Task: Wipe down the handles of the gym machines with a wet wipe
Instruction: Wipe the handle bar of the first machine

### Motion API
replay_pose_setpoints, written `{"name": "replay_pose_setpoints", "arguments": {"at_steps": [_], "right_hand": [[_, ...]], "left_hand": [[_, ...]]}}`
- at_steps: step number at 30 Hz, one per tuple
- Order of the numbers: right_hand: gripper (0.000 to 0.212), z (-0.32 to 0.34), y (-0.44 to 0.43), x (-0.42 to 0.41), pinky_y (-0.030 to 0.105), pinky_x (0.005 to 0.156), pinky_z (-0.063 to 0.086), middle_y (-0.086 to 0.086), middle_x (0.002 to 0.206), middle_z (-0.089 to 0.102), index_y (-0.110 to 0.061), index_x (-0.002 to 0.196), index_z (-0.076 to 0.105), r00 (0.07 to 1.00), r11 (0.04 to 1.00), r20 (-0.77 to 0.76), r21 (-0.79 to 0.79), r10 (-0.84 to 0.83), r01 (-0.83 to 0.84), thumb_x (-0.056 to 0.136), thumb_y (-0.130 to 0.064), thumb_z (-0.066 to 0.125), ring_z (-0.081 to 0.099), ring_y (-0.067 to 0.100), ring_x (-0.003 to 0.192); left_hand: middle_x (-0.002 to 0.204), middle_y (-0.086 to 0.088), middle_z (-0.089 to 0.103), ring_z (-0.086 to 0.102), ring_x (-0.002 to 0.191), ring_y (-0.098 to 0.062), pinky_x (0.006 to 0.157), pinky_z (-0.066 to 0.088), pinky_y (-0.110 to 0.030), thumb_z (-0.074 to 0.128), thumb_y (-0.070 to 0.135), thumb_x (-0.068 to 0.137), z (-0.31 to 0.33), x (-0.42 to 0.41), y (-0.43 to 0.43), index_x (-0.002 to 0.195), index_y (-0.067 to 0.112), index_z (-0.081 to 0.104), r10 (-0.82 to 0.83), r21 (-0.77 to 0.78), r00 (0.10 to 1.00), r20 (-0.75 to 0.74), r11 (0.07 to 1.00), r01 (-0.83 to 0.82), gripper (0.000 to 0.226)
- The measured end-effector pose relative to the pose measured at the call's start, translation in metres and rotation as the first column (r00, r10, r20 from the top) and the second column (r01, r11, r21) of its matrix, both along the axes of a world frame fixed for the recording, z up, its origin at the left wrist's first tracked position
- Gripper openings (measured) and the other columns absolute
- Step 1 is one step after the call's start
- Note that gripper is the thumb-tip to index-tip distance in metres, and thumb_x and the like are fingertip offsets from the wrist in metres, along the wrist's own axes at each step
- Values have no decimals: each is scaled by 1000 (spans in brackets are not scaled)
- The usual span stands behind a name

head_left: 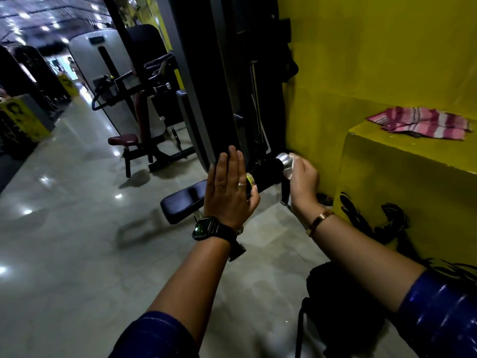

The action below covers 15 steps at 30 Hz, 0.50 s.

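Observation:
A black handle bar (267, 173) with a silver end cap (284, 161) juts out low from the dark gym machine (219, 86). My right hand (303, 183) grips a pale wet wipe (293, 164) wrapped against the silver cap. My left hand (228, 188) is held flat with straight fingers at the bar's other end, where a yellow-and-silver ring (249, 180) shows behind it. Whether the palm touches the bar is hidden.
A yellow wall (374, 60) and a yellow ledge (402, 177) stand close on the right, with a pink striped cloth (423, 122) on top. A black padded bench (184, 200) lies below the handle. A dark bag (343, 311) sits by my right arm. More machines (124, 81) line the aisle on the left.

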State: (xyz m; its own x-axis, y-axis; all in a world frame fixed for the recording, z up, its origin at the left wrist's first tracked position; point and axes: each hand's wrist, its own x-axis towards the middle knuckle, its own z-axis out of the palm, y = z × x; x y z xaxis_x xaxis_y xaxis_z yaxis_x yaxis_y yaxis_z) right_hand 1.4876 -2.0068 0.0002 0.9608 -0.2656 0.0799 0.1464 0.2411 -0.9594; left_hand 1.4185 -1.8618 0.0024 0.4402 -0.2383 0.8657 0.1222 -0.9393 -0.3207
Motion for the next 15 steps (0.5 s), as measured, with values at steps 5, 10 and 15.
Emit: {"name": "replay_pose_setpoints", "arguments": {"at_steps": [5, 10, 15], "right_hand": [[22, 24, -6, 21, 27, 73, 51, -6, 91, 67, -22, 97, 69, 969, 935, -44, -256, 243, -246, 96, -21, 48, 62, 13, 89], [28, 16, -13, 18, 28, 64, 57, 5, 78, 64, -13, 77, 62, 949, 967, -189, 17, 253, -254, 99, -20, 45, 62, 20, 76], [25, 11, -17, 4, 7, 46, 32, -17, 65, 54, -20, 91, 72, 990, 973, 91, -215, 109, -88, 97, -17, 48, 44, -7, 50]], "left_hand": [[161, -11, -19, -14, 149, -25, 122, 1, -39, 56, 43, 83, -1, -1, -2, 154, 3, -3, -24, -15, 1000, 11, 1000, 24, 101], [161, -13, -17, -13, 149, -26, 122, 0, -39, 55, 45, 82, -1, -1, -2, 154, 3, -2, 2, 9, 1000, 26, 1000, -2, 101], [161, -12, -16, -14, 149, -25, 122, 0, -39, 55, 43, 82, 2, 0, -1, 154, 3, -3, -10, -3, 1000, 20, 1000, 11, 100]]}}
